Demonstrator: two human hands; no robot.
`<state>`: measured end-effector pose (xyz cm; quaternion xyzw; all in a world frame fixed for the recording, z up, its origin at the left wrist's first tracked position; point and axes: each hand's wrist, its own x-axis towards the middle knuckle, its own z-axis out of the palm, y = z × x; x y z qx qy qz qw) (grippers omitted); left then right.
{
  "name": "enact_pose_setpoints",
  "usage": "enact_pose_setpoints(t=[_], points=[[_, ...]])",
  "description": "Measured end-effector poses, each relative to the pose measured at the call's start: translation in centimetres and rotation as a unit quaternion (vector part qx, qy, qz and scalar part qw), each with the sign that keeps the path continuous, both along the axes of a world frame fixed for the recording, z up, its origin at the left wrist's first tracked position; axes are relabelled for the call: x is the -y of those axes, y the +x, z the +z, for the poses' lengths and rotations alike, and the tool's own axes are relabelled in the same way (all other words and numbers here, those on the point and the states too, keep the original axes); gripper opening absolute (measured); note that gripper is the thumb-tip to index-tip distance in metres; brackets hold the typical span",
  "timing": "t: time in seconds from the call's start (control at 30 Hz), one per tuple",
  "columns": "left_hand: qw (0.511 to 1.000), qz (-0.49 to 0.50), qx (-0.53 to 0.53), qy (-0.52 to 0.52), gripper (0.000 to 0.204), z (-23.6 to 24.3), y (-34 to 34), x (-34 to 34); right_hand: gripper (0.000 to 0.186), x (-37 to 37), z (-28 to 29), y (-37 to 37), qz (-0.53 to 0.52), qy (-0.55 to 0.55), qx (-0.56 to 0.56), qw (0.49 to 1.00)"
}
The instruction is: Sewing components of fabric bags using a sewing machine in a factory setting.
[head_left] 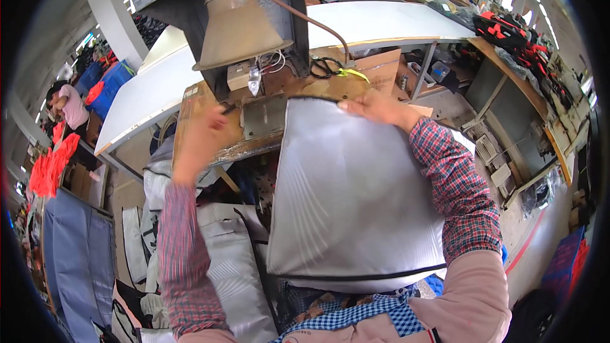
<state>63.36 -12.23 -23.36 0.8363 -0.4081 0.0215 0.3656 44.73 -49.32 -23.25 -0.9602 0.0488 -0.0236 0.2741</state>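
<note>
A grey fabric panel with black edging [356, 197] hangs over the front edge of a wooden worktop [194, 114], across my lap. My right hand [375, 108] pinches its top edge near the corner. My left hand [210, 127] is raised left of the panel, near a metal plate [260, 117] on the worktop, its fingers smeared by motion. Above stands a metal machine with a tan hood [238, 28] and a small wired fitting [254, 79]. Black-handled scissors [324, 68] and a yellow-green tool [352, 73] lie beside it.
A white table [394, 19] runs behind the worktop. More grey pieces [222, 248] are piled below. A co-worker [70, 108] in pink is at the left by blue bins [111, 86]. A side shelf [508, 70] with black-and-red goods [508, 35] runs along the right.
</note>
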Motion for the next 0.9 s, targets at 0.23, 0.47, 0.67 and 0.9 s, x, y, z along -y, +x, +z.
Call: enact_pose_setpoints(t=[0.23, 0.47, 0.67, 0.9], points=[[0.849, -0.375, 0.332, 0.169, 0.052, -2.6, -21.1, 0.6, 0.062, -2.8, -3.8, -6.1, 0.068, 0.100, -0.111, 0.986], [0.894, -0.377, 0.236, -0.052, 0.045, -3.5, -26.1, 3.5, 0.047, -7.6, -1.2, -18.0, 0.077, -0.084, 0.147, 0.983], [0.937, -0.193, 0.193, -0.218, 0.053, 0.7, -31.4, 8.5, 0.077, -13.0, 8.9, -34.3, 0.058, 0.074, 0.060, 0.994], [0.894, -0.131, 0.099, -0.416, 0.031, 11.2, -35.5, 10.2, 0.070, -11.2, 10.8, -44.0, -0.164, -0.334, 0.269, 0.889]])
